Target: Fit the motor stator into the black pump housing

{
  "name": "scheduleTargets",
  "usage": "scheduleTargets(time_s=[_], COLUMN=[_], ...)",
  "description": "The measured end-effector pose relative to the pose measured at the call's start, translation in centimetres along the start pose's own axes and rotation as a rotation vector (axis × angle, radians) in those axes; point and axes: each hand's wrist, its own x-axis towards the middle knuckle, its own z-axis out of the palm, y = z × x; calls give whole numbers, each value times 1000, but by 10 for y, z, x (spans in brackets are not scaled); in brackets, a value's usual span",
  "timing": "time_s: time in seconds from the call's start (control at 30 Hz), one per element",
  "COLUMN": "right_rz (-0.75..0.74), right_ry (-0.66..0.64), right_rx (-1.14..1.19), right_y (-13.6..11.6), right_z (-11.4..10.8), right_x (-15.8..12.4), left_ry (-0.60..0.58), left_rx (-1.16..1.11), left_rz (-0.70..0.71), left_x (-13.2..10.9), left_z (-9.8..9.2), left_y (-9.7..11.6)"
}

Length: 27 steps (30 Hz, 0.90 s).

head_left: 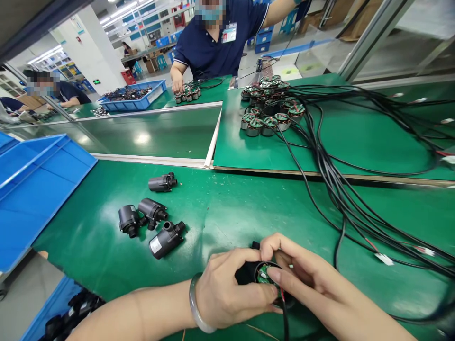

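Note:
My left hand (236, 286), with a bangle at its wrist, is wrapped round a black pump housing (245, 274) near the front edge of the green bench. A round green circuit board (263, 273) sits in the open mouth of the housing, with red wire and a black cable (285, 317) coming out. The thumb of my right hand (302, 270) presses at the board's edge, and its bent fingers close over the rim. Much of the housing is hidden by both hands. Several black pumps (167, 240) lie on the bench to the left.
Several wound motor cores with green boards (254, 126) stand on the raised shelf, their black cables (330, 175) trailing right. Blue bins (42, 175) stand at left. Across the line, a co-worker (220, 47) touches more cores beside a filled blue tray (142, 100).

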Motion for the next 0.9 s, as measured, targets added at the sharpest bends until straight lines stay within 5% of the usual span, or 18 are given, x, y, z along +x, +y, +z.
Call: scheduleTargets(time_s=[0.23, 0.43, 0.63, 0.9], right_rz=[-13, -54, -79, -108], right_ry=[3, 28, 58, 41], right_rx=[123, 150, 128, 225], right_y=[-3, -6, -8, -3], right_z=[-3, -1, 0, -2], right_x=[5, 2, 4, 5], left_ry=[40, 88, 167, 441], left_rx=[63, -106, 70, 134], left_rz=[-25, -421, -316, -639], left_x=[4, 5, 8, 1], left_z=[1, 7, 11, 48], left_y=[5, 20, 23, 30])
